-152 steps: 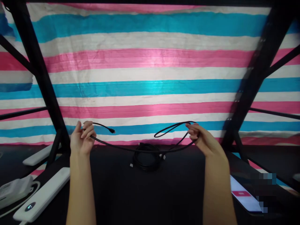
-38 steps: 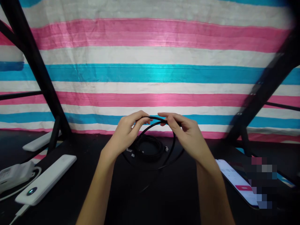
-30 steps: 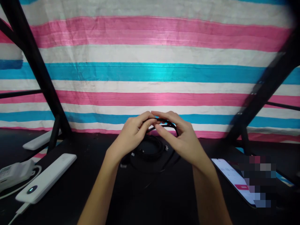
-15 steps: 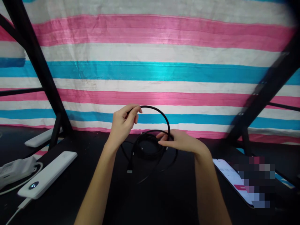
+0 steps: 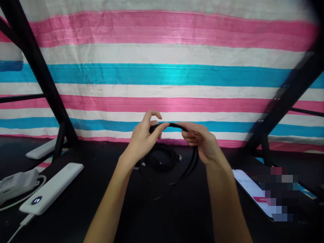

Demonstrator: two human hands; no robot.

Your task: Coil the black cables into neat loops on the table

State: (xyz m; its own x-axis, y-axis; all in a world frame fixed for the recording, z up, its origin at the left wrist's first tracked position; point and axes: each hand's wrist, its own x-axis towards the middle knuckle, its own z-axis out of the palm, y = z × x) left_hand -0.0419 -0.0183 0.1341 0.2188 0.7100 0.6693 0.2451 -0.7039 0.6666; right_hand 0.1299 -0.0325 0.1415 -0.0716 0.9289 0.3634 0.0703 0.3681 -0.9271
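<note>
A black cable (image 5: 174, 125) is raised in a loop above the table, spanning both hands. My left hand (image 5: 145, 133) pinches it between thumb and fingers, with the index finger lifted off. My right hand (image 5: 199, 136) has its fingers closed round the cable's right side. From there two strands hang down and curve toward the table. A flat plug (image 5: 136, 167) shows just below my left hand, partly hidden by the wrist. Behind the held loop, a second coiled black cable (image 5: 164, 167) lies on the table, with a light connector (image 5: 179, 157) at its right edge.
To the left lie a white power bank (image 5: 54, 189) with a lit display, a white adapter (image 5: 17, 184) and another white block (image 5: 45, 148). A phone (image 5: 253, 194) lies at right. Black frame legs (image 5: 48, 77) flank the striped sheet (image 5: 162, 74) behind the black table.
My right hand has risen from beside the coil and closed on the cable. My left hand has moved right and slightly down. The held loop now has two strands.
</note>
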